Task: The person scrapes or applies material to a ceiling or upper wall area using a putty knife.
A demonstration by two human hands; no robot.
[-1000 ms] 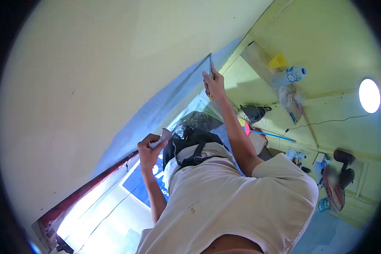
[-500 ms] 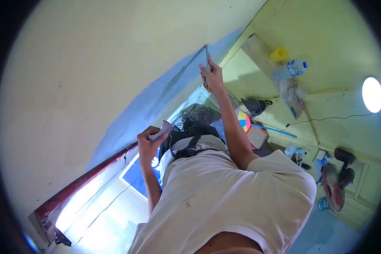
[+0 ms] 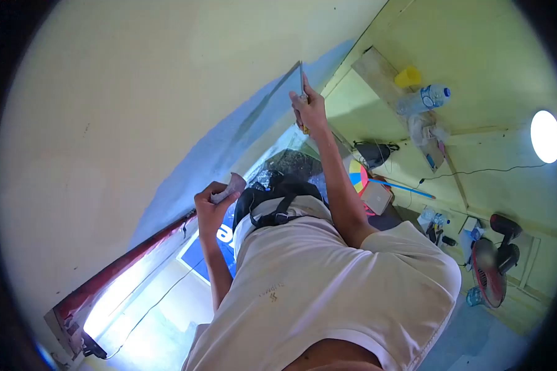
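High up near the wall corner, my right hand (image 3: 309, 112) is wrapped round the handle of a thin flat tool (image 3: 302, 79), seen edge-on, whose tip meets the wall. A blue painted area (image 3: 210, 145) spreads over the cream wall (image 3: 117, 111) beside it. Lower and to the left, my left hand (image 3: 211, 205) grips a curved greyish piece (image 3: 230, 187), perhaps folded sandpaper, between thumb and fingers. That piece is held apart from the tool, in front of the blue area's lower part.
On the right, a wall shelf (image 3: 375, 71) bears a yellow cup (image 3: 408, 77) and a plastic bottle (image 3: 428, 99). A fan (image 3: 489, 272) stands at the lower right. A lit lamp (image 3: 546, 136) and a red-edged ledge (image 3: 120, 263) flank the space.
My left hand has shifted slightly left and up with the greyish piece. The tool's tip in my right hand sits slightly higher on the wall.
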